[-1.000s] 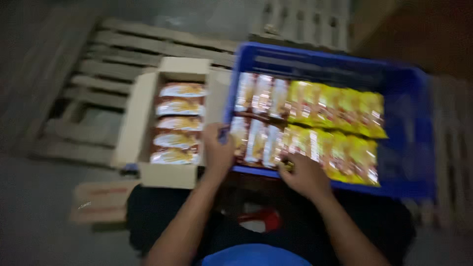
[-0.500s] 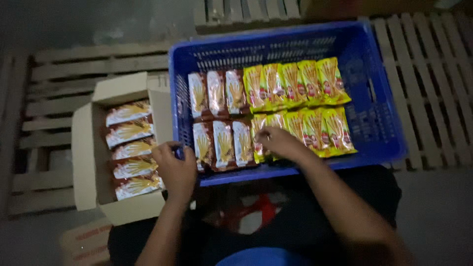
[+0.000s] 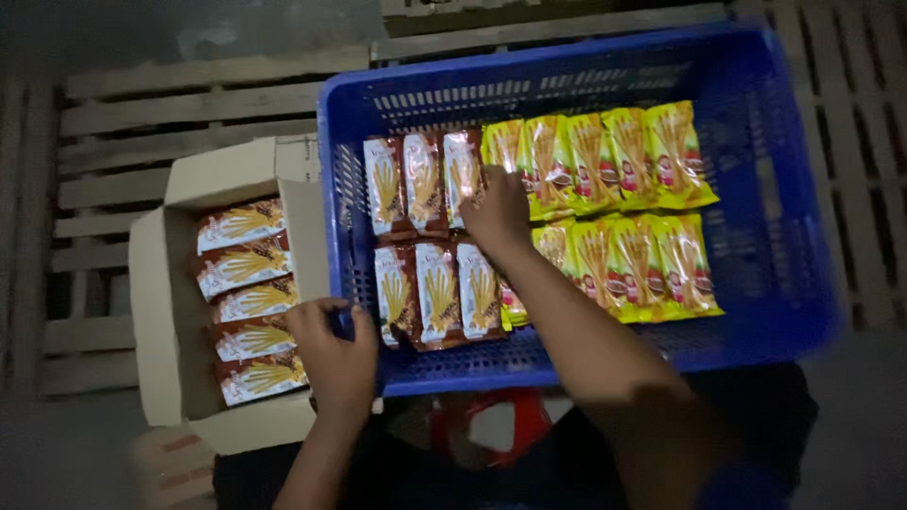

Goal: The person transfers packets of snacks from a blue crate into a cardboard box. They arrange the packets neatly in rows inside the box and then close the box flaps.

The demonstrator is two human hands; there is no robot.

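I see my right hand reaching into the blue plastic crate, fingers curled down onto the packets where the brown-and-white snack packets meet the yellow snack packets; I cannot tell whether it pinches 1 or only presses on them. My left hand rests at the crate's near-left corner, fingers loosely curled against the crate wall, touching the open cardboard box. That box holds 5 brown-and-white packets stacked in a row. Both containers sit on wooden pallets.
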